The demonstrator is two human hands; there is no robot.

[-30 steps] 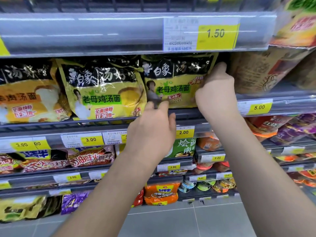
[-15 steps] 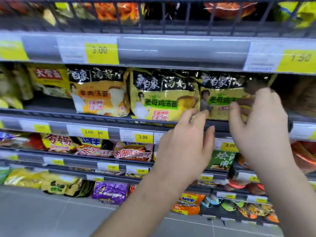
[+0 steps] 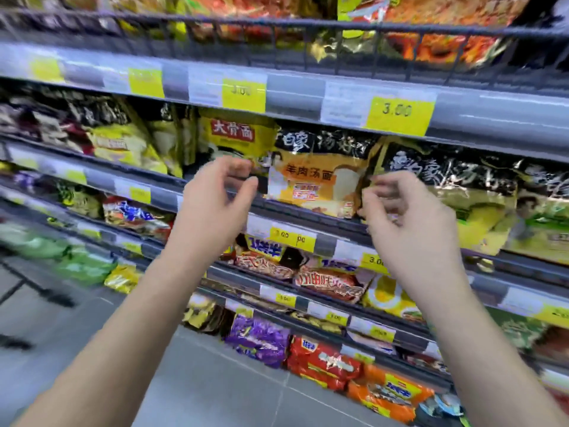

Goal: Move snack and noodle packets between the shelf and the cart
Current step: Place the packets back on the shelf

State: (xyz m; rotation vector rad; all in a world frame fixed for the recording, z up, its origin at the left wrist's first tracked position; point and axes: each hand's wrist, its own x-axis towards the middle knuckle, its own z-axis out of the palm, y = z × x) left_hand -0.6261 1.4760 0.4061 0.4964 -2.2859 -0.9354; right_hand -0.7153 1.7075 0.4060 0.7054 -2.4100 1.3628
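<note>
Fingers [image 3: 244,182] of left hand [image 3: 212,208] and right hand [image 3: 409,224] loosely curled, empty; packets [image 3: 311,180] fill shelf [image 3: 101,179]

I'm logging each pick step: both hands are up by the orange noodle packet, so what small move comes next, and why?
Probably close both hands on the sides of the orange noodle packet. The left hand and right hand flank it, fingers loosely curled, neither clearly gripping anything yet; it stands at the shelf front between them.
</note>
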